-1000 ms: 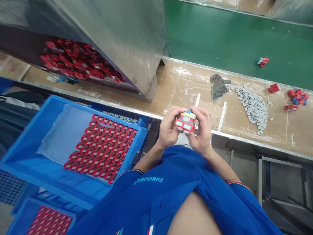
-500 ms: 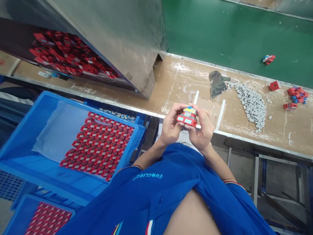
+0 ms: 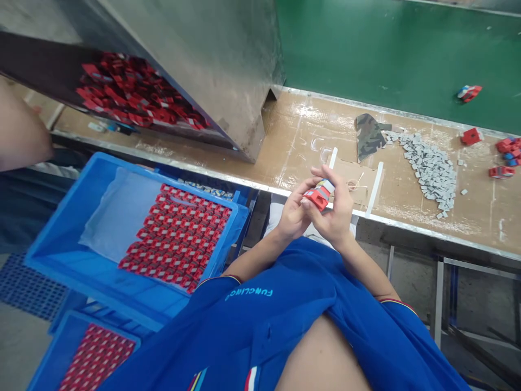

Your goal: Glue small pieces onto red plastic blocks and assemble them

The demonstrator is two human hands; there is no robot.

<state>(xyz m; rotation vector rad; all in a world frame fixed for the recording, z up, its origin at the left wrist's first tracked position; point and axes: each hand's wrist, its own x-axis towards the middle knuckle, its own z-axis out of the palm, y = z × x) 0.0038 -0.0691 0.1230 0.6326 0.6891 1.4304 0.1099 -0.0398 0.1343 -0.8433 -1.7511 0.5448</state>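
Note:
Just in front of my body, above the bench edge, a small red toy car [image 3: 318, 197] with grey, white and yellow parts is held between both hands. My left hand [image 3: 293, 217] is closed around its left end. My right hand [image 3: 337, 214] has its thumb against the near side, with its fingers up behind the toy's right end. The toy is tilted, its red end turned towards me. Fingers cover part of its underside. Beyond my hands, a piece of cardboard [image 3: 364, 182] lies on the bench between two white strips.
Small grey pieces [image 3: 433, 171] lie heaped beside a camouflage-patterned scrap [image 3: 368, 137]. More red toys [image 3: 508, 146] sit at the far right. A metal bin [image 3: 228, 70] holds red parts at the left. A blue crate [image 3: 106, 282] carries rows of red toys. Another person's arm [image 3: 22, 127] shows at the left edge.
The toy has been turned, its red end now angled towards the lower right. My right fingers have lifted and straightened. The other person's arm has come into view at the left.

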